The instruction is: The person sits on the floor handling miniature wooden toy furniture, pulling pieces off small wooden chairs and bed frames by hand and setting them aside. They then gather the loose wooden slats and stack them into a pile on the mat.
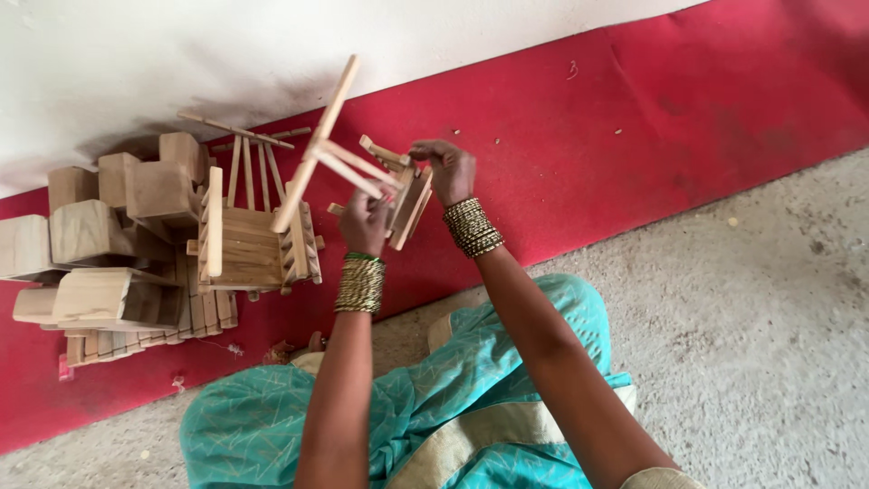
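I hold a small wooden slatted frame (348, 163) up in front of me, over the red mat (634, 118). My left hand (364, 224) grips it from below, near its rungs. My right hand (445, 167) pinches the short end piece (407, 195) on its right side. A long stick of the frame juts up and to the left. Both wrists wear stacks of bangles. A finished-looking slatted wooden piece (249, 240) lies on the mat just left of my left hand.
A heap of wooden blocks (100, 244) and flat slats (136, 340) sits at the left on the mat, below a white wall (181, 54). Loose thin sticks (240, 131) lie behind. Grey rough floor (751, 317) lies to the right. My teal-clad lap (434, 407) fills the bottom.
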Demonstrator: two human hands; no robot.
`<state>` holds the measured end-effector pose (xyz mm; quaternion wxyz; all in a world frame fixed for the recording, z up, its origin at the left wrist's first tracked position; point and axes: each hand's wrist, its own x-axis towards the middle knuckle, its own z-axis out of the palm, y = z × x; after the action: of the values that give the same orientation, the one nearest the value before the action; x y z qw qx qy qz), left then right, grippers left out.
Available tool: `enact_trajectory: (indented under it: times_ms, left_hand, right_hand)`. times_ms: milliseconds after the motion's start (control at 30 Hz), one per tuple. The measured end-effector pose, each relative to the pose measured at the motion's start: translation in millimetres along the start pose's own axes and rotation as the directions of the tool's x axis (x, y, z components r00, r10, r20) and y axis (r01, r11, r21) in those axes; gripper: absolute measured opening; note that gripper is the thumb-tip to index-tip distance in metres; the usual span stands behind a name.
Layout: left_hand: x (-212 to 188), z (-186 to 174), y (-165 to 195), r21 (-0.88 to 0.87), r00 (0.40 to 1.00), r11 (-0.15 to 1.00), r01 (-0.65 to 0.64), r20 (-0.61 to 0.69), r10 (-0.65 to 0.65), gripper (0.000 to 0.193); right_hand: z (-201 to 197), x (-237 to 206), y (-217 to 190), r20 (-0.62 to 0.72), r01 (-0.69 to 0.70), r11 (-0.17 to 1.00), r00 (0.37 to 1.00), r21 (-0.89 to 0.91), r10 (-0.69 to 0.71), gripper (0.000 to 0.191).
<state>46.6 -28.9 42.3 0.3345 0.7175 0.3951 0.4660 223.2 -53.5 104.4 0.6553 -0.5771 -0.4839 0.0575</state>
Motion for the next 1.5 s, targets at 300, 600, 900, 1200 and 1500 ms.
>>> enact_trajectory:
  times_ms: [300,600,900,1200,1500]
  left_hand:
    - [-26,-48,-21,-0.371,0.997,0.926,0.066,0.064,-0.045,0.013]
    - [-51,-93,3,-0.615,0.988,0.780,0.115,0.152,-0.026,0.007]
    - [-42,-94,-21,-0.649,0.990,0.748,0.136,0.070,-0.120,0.015]
    - [-23,-77,-20,-0.637,0.929,0.750,0.179,-0.143,-0.343,0.033]
    - [-18,-80,-19,-0.566,0.942,0.801,0.195,-0.120,-0.313,0.013]
  right_hand:
    - [9,-45,-19,0.133,0.425,0.825,0.905,-0.372,-0.405,0.017]
    - [-12,-70,-10,0.334,0.373,0.740,0.919,-0.559,-0.211,0.013]
    - [16,-21,-27,0.124,0.102,0.948,0.990,-0.302,-0.067,0.010]
    - [37,-46,-31,0.146,0.249,0.949,0.964,-0.194,-0.222,0.013]
    - [-6,-66,-2,0.444,0.150,0.694,0.855,-0.704,0.266,0.034]
